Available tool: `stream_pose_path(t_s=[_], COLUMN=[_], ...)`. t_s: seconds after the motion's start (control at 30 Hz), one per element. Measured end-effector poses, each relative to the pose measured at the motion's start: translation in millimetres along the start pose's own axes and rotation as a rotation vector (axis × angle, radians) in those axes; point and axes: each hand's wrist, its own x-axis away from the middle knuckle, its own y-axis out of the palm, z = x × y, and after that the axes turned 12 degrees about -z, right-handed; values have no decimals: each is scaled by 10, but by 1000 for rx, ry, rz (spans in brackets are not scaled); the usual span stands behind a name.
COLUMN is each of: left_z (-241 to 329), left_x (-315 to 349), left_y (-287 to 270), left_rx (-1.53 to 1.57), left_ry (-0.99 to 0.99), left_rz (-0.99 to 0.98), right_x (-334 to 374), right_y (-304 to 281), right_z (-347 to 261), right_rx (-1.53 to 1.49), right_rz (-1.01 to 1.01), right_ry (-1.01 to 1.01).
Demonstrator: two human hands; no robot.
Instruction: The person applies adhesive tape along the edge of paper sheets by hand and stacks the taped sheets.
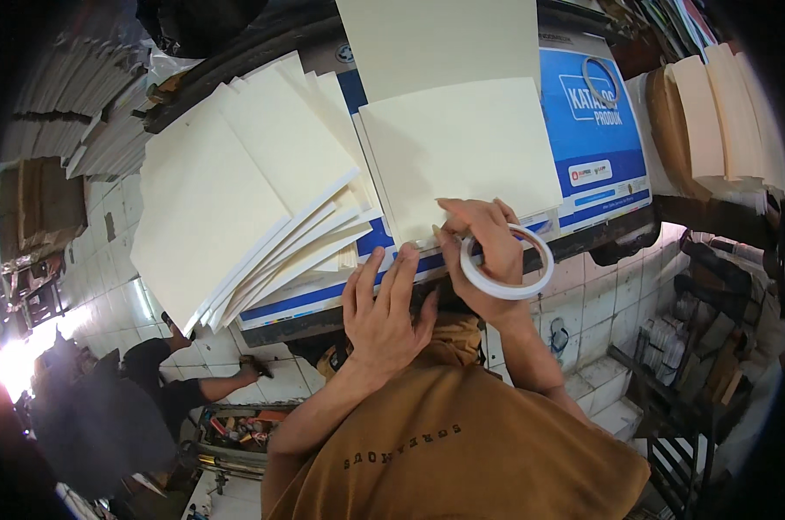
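Pale cream sheets (462, 143) lie on a blue printed board in front of me. My left hand (384, 308) rests at their near edge, fingers stretched out and fingertips at the sheets' lower left corner. At the same edge, my right hand (488, 247) is bent with its fingers curled. A roll of white tape (507, 289) sits around that hand, looped past the fingers and against the palm side. Whether a tape strip runs between the two hands is too small to tell. To the left lies a fanned stack of cream folded sheets (228, 182).
The blue board (596, 147) covers the tabletop, with a thin ring (600, 82) at its far right. Thick paper stacks (713, 121) stand at the right. Another person (106, 416) is at lower left, near a tray of tools (236, 429). Bundled paper (80, 95) lines the far left.
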Motion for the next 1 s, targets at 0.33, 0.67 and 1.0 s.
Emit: stream_pose_path(t_s=[0.33, 0.67, 1.0], left_z=[47, 60, 76], left_x=[-29, -9, -16], left_y=[-57, -66, -64], left_rx=[-7, -103, -114], left_ry=[-15, -58, -71], left_rz=[-86, -188, -240], right_x=[252, 279, 241], right_y=[-772, -870, -833], right_z=[618, 1033, 1067], right_rx=[22, 451, 527], right_rz=[275, 339, 331], right_ry=[36, 137, 117])
